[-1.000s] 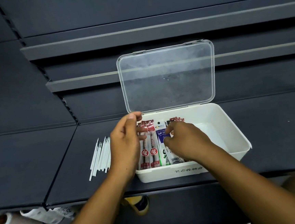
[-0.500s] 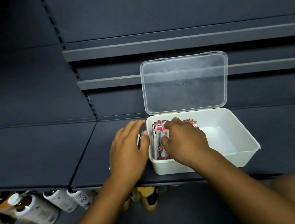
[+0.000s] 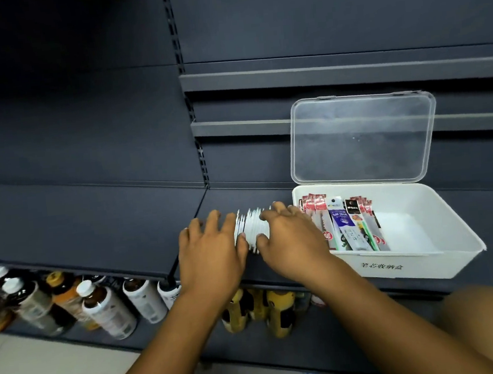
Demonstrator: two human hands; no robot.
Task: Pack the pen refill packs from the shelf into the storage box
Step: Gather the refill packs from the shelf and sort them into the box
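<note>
A white storage box (image 3: 442, 256) stands on the dark shelf with its clear lid (image 3: 363, 137) propped up behind. Several red, blue and black refill packs (image 3: 344, 226) lie in its left part. Just left of the box a bundle of white refill packs (image 3: 250, 228) lies on the shelf. My left hand (image 3: 212, 249) lies at the bundle's left side with fingers spread and touching it. My right hand (image 3: 288, 237) covers the bundle's right side, fingers curled over it and thumb underneath its near edge.
The dark shelf board (image 3: 93, 227) stretches left of my hands. Below it a lower shelf holds several drink bottles (image 3: 107, 309) and yellow bottles (image 3: 276, 306). Metal rails (image 3: 234, 126) run along the back panel. My knees show at the bottom corners.
My right hand has left the box and moved left onto the white bundle. My left hand has shifted there too. The view has swung left and down.
</note>
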